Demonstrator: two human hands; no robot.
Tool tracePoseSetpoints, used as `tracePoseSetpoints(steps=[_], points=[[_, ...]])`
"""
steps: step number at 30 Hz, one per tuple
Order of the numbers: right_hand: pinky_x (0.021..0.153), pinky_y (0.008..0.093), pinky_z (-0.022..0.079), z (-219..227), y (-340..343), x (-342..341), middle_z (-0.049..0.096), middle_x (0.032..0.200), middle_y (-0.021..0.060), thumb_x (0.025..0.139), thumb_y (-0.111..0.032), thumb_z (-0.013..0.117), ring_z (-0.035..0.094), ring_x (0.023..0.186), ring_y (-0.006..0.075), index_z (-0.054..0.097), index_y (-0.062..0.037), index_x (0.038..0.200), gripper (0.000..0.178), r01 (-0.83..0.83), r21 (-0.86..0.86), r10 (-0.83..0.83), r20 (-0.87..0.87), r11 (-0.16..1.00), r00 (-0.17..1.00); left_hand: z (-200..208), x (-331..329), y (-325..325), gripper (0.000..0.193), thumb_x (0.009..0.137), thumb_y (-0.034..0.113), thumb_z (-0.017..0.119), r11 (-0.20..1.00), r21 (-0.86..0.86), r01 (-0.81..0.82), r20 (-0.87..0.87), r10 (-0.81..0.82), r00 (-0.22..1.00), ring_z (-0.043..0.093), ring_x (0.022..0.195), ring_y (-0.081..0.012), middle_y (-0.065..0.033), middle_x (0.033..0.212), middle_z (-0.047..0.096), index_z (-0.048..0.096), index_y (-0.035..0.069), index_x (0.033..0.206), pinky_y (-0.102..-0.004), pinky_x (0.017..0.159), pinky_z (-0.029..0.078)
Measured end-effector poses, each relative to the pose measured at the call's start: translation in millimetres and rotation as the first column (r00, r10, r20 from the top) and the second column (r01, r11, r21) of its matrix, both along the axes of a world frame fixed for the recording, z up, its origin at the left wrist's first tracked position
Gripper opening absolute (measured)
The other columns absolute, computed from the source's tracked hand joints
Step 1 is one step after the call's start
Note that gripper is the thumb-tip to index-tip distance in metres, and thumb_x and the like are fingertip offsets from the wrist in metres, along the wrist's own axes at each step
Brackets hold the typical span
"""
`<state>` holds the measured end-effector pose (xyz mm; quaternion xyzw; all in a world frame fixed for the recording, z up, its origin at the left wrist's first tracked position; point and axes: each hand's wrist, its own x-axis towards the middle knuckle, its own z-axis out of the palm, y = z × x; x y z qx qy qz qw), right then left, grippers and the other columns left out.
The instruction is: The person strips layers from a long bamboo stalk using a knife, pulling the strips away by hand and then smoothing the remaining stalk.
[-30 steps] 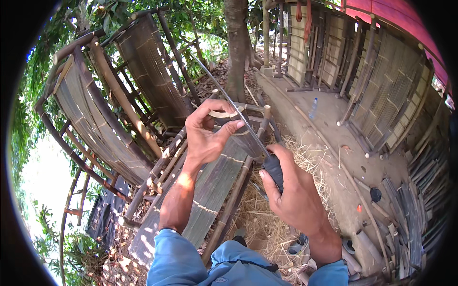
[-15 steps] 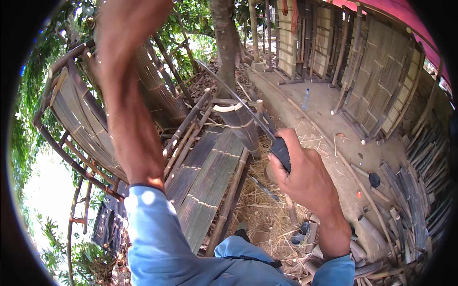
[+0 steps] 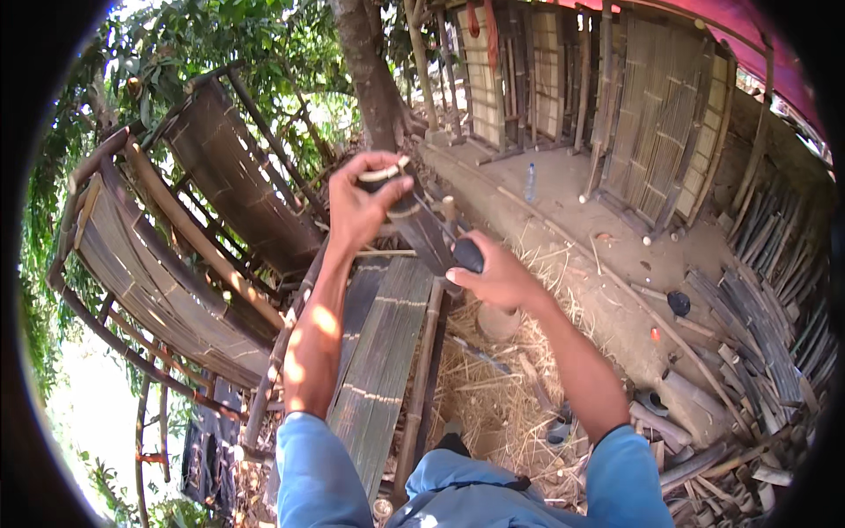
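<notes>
My left hand (image 3: 356,207) is closed around the upper end of a dark split bamboo piece (image 3: 422,236), whose pale cut edge shows between thumb and fingers. The bamboo slants down toward the far end of a low bench of dark flattened bamboo slats (image 3: 385,339). Wrapped in my right hand (image 3: 503,275) is the black handle of a long-bladed knife (image 3: 468,254). Its thin blade points up and left, close along the bamboo; I cannot tell whether they touch.
Bamboo-slat chairs (image 3: 167,273) stand at the left. A tree trunk (image 3: 365,75) rises behind. Straw (image 3: 475,396) and bamboo offcuts litter the ground. Woven bamboo panels (image 3: 656,114) lean at the far right, near a plastic bottle (image 3: 530,182) and stacked bamboo strips (image 3: 748,317).
My left hand has come down from high in front and taken hold of the bamboo piece's upper end. The knife in my right hand has shifted left, nearer the bamboo. The view has shifted slightly.
</notes>
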<state>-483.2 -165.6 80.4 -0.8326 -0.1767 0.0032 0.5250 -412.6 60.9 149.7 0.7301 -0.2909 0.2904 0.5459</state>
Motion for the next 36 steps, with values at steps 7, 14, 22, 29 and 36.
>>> tracePoseSetpoints(steps=[7,14,22,29,36], points=[[0.049,0.0346,0.045,-24,-22,37,0.062,0.076,0.0097,0.087,-0.022,0.071,0.059,0.056,0.0159,0.055,-0.0021,0.114,0.037,-0.026,0.052,0.033,-0.147,0.998,0.989,-9,38,-35,0.020,0.083,0.009,0.082,0.968,-0.217,0.123,0.027,-0.120,0.992,0.063,0.080,-0.0079,-0.0012,0.088,0.070,0.068,0.003,0.096,-0.0247,0.075,0.052],[0.047,0.0379,0.049,-5,-106,54,0.059,0.067,0.0102,0.088,-0.011,0.066,0.061,0.051,0.0208,0.051,0.0009,0.116,0.033,0.461,-0.407,-0.183,0.560,0.789,0.808,-12,37,-95,0.010,0.092,0.006,0.073,0.919,-0.317,0.232,0.098,-0.212,0.972,0.061,0.084,-0.0078,-0.0027,0.093,0.069,0.068,0.001,0.099,-0.0222,0.077,0.048],[0.041,0.0246,0.035,-16,-74,-59,0.056,0.071,0.0010,0.089,-0.021,0.077,0.049,0.048,0.0067,0.053,0.0004,0.124,0.047,0.223,0.340,-0.130,-0.275,0.913,0.953,6,64,-66,0.015,0.090,0.005,0.075,0.946,-0.263,0.190,0.147,-0.156,0.977,0.058,0.087,-0.0078,-0.0025,0.095,0.067,0.068,0.001,0.103,-0.0242,0.078,0.047],[0.047,0.0260,0.045,-52,-107,-172,0.063,0.087,0.0103,0.090,-0.008,0.071,0.053,0.054,0.0100,0.048,0.0057,0.134,0.051,0.304,0.681,-0.334,-0.092,0.666,0.938,20,70,-88,0.020,0.092,-0.002,0.067,0.946,-0.098,0.308,0.076,-0.301,0.950,0.061,0.090,-0.0101,-0.0048,0.102,0.065,0.063,-0.001,0.112,-0.0247,0.084,0.049],[0.049,0.0242,0.045,-29,-86,-160,0.060,0.086,0.0053,0.097,-0.010,0.063,0.053,0.056,0.0078,0.044,-0.0018,0.142,0.049,0.478,0.565,-0.604,0.046,0.672,0.796,-26,-9,-138,0.030,0.079,-0.015,0.076,0.940,-0.014,0.341,0.114,-0.337,0.935,0.066,0.098,-0.0154,-0.0109,0.105,0.066,0.060,-0.002,0.101,-0.0275,0.085,0.059]])
